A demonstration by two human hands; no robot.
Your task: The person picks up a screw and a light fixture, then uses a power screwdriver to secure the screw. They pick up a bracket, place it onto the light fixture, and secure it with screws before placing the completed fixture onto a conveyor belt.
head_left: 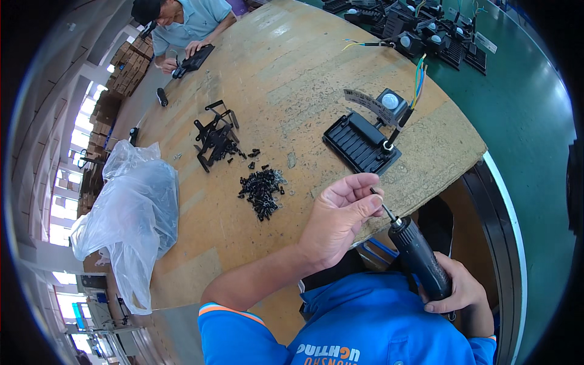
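My right hand (463, 285) is wrapped round the body of a black electric screwdriver (420, 258), whose thin metal bit points up and to the left. At the end of that bit, the thumb and fingers of my left hand (339, 219) are pinched together. A small dark tip shows between them, too small to make out. Just beyond my left hand lies a black floodlight (362, 143) with a ribbed back, a white-domed sensor (391, 101), a printed tag and coloured wires. To its left is a heap of black screws and washers (261, 191).
Black brackets (216, 137) lie beyond the screws on the wooden table (280, 79). A clear plastic bag (137, 204) sits at the left edge. Across the table a co-worker (188, 27) handles a black part. More floodlights (426, 30) are piled on the green surface (517, 97) at right.
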